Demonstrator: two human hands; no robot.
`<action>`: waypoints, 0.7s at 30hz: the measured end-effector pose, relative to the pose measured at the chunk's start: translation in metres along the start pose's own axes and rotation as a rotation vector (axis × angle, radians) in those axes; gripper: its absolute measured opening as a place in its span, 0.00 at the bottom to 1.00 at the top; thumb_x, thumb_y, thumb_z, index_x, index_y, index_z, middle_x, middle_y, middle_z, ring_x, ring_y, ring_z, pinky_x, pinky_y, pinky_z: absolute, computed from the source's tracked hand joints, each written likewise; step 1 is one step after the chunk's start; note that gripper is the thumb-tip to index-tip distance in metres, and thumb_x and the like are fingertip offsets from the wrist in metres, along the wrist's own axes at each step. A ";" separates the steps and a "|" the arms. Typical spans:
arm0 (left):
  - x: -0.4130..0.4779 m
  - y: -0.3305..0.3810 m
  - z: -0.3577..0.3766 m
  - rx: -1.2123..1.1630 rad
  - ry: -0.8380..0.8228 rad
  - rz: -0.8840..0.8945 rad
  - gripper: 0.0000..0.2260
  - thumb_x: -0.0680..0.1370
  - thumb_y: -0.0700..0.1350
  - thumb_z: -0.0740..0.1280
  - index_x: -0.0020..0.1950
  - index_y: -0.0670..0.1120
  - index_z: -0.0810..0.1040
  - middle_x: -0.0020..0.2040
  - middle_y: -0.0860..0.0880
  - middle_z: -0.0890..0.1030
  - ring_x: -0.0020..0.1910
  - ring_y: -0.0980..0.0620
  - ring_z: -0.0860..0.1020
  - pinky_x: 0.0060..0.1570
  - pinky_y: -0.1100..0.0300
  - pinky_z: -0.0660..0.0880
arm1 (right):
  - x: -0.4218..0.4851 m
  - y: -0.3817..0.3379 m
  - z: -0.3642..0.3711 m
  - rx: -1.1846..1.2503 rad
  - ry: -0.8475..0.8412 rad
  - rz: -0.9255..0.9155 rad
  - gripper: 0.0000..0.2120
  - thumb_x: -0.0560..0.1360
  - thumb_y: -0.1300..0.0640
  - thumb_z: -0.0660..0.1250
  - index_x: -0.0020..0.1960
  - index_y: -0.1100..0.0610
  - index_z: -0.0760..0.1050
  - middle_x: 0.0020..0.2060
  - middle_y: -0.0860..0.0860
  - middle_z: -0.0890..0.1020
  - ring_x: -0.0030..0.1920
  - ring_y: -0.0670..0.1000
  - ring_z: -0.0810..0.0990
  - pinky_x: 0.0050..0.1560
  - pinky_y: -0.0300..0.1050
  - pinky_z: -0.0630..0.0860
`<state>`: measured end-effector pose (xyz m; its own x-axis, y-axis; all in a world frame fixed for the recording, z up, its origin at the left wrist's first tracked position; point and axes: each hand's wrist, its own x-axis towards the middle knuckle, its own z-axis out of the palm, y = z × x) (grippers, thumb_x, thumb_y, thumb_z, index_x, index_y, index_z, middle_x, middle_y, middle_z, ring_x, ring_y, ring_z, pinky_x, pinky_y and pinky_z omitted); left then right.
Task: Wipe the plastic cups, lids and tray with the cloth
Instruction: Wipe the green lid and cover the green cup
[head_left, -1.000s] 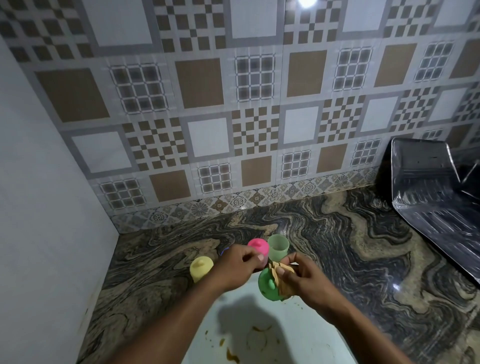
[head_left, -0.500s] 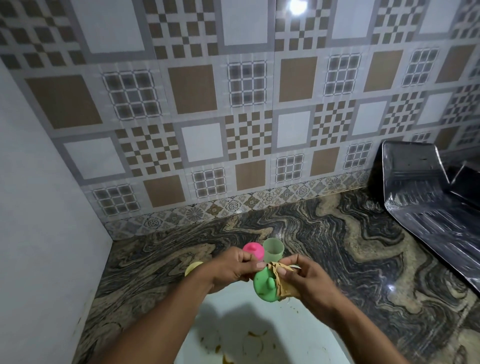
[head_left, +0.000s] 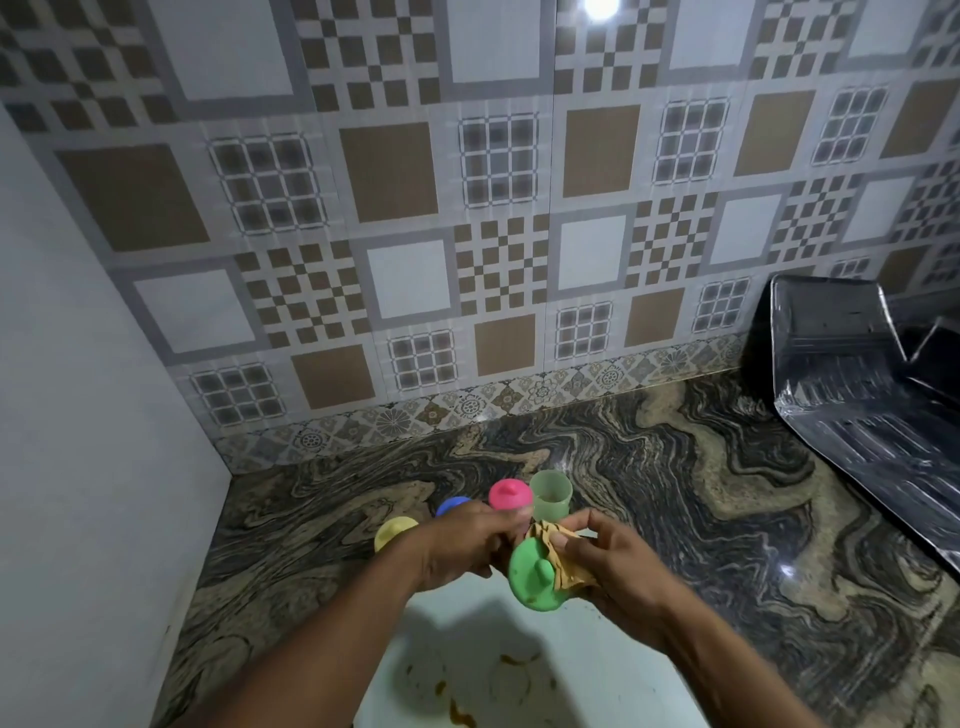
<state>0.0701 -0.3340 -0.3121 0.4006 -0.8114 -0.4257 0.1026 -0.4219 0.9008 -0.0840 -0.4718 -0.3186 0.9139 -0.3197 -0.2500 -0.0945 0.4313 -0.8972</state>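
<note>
My left hand (head_left: 462, 545) grips the edge of a green lid (head_left: 535, 577) with a knob, held above the white tray (head_left: 524, 675). My right hand (head_left: 613, 561) presses a folded tan cloth (head_left: 558, 558) against the lid's right side. Behind my hands on the counter stand an open pale green cup (head_left: 551, 496), a cup with a pink lid (head_left: 510, 493), a blue-lidded cup (head_left: 452, 505) partly hidden by my left hand, and a yellow-lidded cup (head_left: 393, 532). The tray carries brown stains near its front.
The marble counter (head_left: 675, 493) meets a patterned tiled wall at the back and a plain white wall (head_left: 93, 441) on the left. A shiny steel sink drainboard (head_left: 857, 395) fills the right rear corner.
My hands and the green lid have stayed together in front of the cups while the lid turned slightly against the cloth. The blue-lidded cup has come into view behind my left hand.
</note>
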 end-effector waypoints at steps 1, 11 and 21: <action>-0.001 0.006 0.001 0.038 -0.023 -0.028 0.17 0.73 0.63 0.68 0.36 0.50 0.79 0.30 0.52 0.75 0.29 0.55 0.72 0.34 0.60 0.66 | 0.001 -0.006 -0.001 -0.057 -0.042 0.012 0.12 0.73 0.63 0.71 0.52 0.65 0.72 0.38 0.61 0.81 0.34 0.54 0.79 0.33 0.46 0.77; 0.007 0.001 0.010 -0.228 -0.007 0.183 0.20 0.76 0.48 0.73 0.54 0.29 0.80 0.49 0.37 0.84 0.48 0.43 0.82 0.55 0.51 0.78 | 0.001 -0.019 -0.010 0.069 -0.068 -0.014 0.14 0.73 0.65 0.71 0.57 0.67 0.73 0.43 0.64 0.82 0.37 0.57 0.82 0.36 0.48 0.82; 0.006 -0.006 0.015 -0.355 0.086 0.092 0.25 0.75 0.56 0.73 0.56 0.33 0.82 0.55 0.33 0.83 0.51 0.41 0.82 0.61 0.42 0.75 | -0.002 -0.010 0.001 0.041 0.042 -0.078 0.16 0.71 0.63 0.72 0.56 0.67 0.72 0.42 0.65 0.82 0.35 0.56 0.82 0.34 0.48 0.81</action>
<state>0.0580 -0.3419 -0.3214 0.4960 -0.7962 -0.3465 0.3658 -0.1703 0.9150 -0.0849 -0.4746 -0.3089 0.9006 -0.3881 -0.1957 -0.0068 0.4376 -0.8991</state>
